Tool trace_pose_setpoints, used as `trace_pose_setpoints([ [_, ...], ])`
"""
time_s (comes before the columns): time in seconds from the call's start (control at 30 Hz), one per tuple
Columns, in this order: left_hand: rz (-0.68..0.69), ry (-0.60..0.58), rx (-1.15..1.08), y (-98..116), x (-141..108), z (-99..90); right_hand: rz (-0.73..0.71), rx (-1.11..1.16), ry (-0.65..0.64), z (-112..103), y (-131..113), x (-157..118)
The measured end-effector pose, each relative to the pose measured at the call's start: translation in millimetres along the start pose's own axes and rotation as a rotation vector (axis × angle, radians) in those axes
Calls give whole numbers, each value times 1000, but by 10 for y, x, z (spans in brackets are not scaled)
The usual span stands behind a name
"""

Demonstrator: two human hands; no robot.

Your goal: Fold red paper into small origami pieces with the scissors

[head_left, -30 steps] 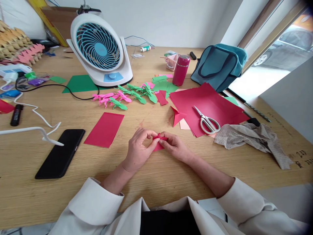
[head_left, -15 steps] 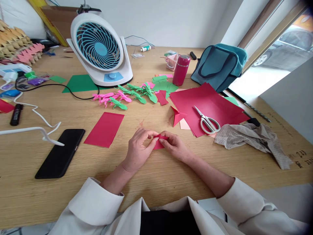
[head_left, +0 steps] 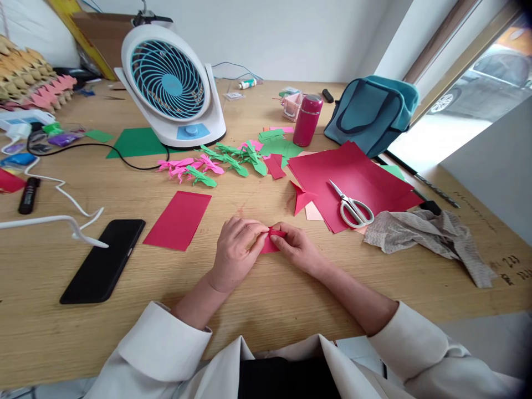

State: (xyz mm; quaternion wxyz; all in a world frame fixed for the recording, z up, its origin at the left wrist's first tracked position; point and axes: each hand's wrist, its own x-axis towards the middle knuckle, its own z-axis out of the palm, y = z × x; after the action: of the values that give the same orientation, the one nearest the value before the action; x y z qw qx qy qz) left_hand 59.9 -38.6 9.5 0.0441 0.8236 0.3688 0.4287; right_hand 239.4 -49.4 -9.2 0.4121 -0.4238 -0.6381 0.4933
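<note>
A small folded piece of red paper (head_left: pixel 270 246) sits low over the wooden table between my two hands. My left hand (head_left: pixel 238 249) pinches its upper left part between thumb and forefinger. On the other side, my right hand (head_left: pixel 297 246) grips it with the thumb on top; the fingers cover much of the folds. Left of my hands lies a flat red paper rectangle (head_left: pixel 178 220). A folded red paper piece (head_left: pixel 302 198) stands just beyond my right hand, beside large red sheets (head_left: pixel 349 172) with white-handled scissors (head_left: pixel 356 211) on them.
Pink and green folded paper figures (head_left: pixel 226 160) lie before a white fan (head_left: pixel 170 83). A black phone (head_left: pixel 103 260) and white cable are at left. A red flask (head_left: pixel 308 119), a teal bag (head_left: pixel 369 113) and a crumpled cloth (head_left: pixel 424 235) are at right.
My left hand has shifted slightly left, and its fingertips have moved a little on the red paper's upper edge. My right hand keeps nearly the same place and grip.
</note>
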Motion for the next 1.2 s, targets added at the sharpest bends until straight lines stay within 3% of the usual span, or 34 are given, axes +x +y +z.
trace_pose_setpoints([
  [1.2,-30,10,38,18,9,3,-11,-3,11,12,9,7],
])
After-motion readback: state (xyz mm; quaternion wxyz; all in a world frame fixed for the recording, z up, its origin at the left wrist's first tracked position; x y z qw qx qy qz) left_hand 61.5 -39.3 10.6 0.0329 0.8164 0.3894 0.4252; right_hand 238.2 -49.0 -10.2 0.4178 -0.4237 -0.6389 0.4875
